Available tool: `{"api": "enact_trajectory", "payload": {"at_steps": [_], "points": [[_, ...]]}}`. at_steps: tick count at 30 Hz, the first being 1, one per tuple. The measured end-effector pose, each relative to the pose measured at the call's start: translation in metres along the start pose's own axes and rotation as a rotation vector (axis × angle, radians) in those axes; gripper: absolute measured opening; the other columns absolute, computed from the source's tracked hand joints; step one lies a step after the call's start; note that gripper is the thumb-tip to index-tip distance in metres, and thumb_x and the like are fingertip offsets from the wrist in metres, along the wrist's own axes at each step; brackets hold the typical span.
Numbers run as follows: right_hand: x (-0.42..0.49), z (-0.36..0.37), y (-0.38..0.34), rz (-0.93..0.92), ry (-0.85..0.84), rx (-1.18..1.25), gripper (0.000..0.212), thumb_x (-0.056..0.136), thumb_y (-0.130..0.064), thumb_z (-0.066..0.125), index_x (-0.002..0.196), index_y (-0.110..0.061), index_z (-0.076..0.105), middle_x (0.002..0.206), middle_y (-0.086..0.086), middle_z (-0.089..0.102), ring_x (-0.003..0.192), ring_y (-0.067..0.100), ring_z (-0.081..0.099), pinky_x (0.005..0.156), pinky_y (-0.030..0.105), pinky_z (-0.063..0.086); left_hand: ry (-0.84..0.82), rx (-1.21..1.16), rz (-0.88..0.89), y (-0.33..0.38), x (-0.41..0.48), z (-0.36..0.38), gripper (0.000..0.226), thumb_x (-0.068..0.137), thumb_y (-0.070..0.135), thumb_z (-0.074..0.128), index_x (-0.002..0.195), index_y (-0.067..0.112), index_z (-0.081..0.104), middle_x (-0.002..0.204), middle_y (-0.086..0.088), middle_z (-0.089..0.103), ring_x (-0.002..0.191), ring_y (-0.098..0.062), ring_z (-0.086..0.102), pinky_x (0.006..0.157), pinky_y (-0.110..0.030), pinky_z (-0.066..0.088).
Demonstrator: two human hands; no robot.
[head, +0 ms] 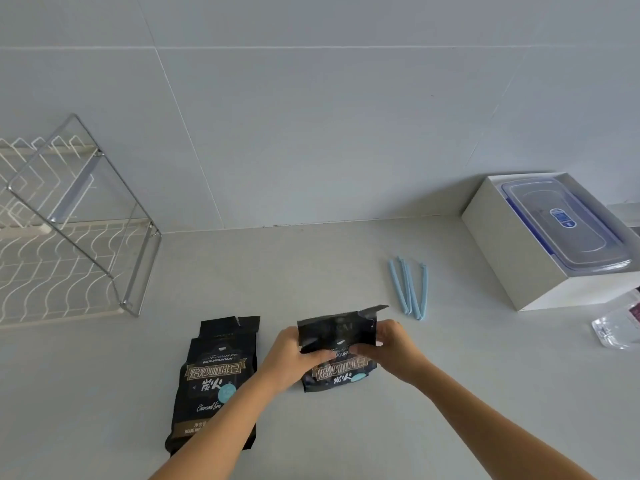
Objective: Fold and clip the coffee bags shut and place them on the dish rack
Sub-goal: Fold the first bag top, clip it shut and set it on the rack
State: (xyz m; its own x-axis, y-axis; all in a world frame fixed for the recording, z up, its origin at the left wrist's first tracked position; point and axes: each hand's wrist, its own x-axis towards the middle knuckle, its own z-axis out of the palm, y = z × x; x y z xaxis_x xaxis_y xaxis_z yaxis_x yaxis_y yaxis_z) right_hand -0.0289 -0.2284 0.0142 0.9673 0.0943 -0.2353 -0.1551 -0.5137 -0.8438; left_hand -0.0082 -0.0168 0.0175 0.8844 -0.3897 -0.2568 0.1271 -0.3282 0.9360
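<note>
While our left hand (294, 355) and right hand (389, 344) grip and fold one bag (337, 351), the other bag (214, 386), clips (408, 289) and rack (69, 237) wait.

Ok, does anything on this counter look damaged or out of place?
Only the bags' torn tops: the left coffee bag and the held coffee bag both have ragged, unevenly ripped upper edges. The blue clips lie loosely bunched. Nothing looks spilled.

2 black coffee bags (337, 351), pale-blue clips (408, 289), white dish rack (62, 258).
</note>
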Motion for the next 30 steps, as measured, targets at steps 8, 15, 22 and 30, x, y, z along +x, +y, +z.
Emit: {"api": "enact_trajectory", "payload": {"at_steps": [8,15,22,30], "points": [[0.004,0.009,-0.005,0.114,0.117,0.223,0.019,0.083,-0.025,0.066,0.081,-0.006,0.068,0.078,0.002,0.076,0.074,0.016,0.073,0.068,0.043,0.061,0.244,-0.191,-0.08,-0.012,-0.003,0.0,0.01,0.084,0.02,0.067,0.085,0.011,0.068,0.086,-0.005,0.075,0.083,-0.016,0.07,0.068,-0.026,0.057],[0.011,0.019,-0.016,0.084,0.227,0.178,0.023,0.085,-0.02,0.065,0.068,-0.005,0.061,0.072,0.007,0.074,0.072,0.026,0.07,0.059,0.037,0.057,0.427,-0.127,-0.006,-0.016,-0.008,-0.001,0.018,0.083,0.022,0.068,0.073,0.007,0.068,0.072,-0.004,0.074,0.073,-0.014,0.07,0.058,-0.02,0.054],[0.006,0.024,-0.012,0.118,0.198,0.223,0.01,0.085,-0.014,0.065,0.082,-0.006,0.07,0.084,0.007,0.075,0.08,0.022,0.071,0.073,0.044,0.06,0.523,-0.275,-0.083,-0.015,-0.011,-0.003,0.019,0.089,0.022,0.061,0.072,0.015,0.066,0.074,0.003,0.07,0.068,0.009,0.064,0.056,-0.001,0.044],[0.006,0.025,-0.023,0.097,0.281,0.162,0.023,0.086,-0.02,0.064,0.064,-0.023,0.058,0.07,-0.003,0.07,0.069,0.02,0.067,0.055,0.029,0.053,0.541,-0.18,-0.054,-0.013,-0.009,0.0,0.02,0.092,0.021,0.056,0.074,0.016,0.062,0.076,0.003,0.066,0.074,-0.004,0.06,0.066,-0.013,0.046]]}}
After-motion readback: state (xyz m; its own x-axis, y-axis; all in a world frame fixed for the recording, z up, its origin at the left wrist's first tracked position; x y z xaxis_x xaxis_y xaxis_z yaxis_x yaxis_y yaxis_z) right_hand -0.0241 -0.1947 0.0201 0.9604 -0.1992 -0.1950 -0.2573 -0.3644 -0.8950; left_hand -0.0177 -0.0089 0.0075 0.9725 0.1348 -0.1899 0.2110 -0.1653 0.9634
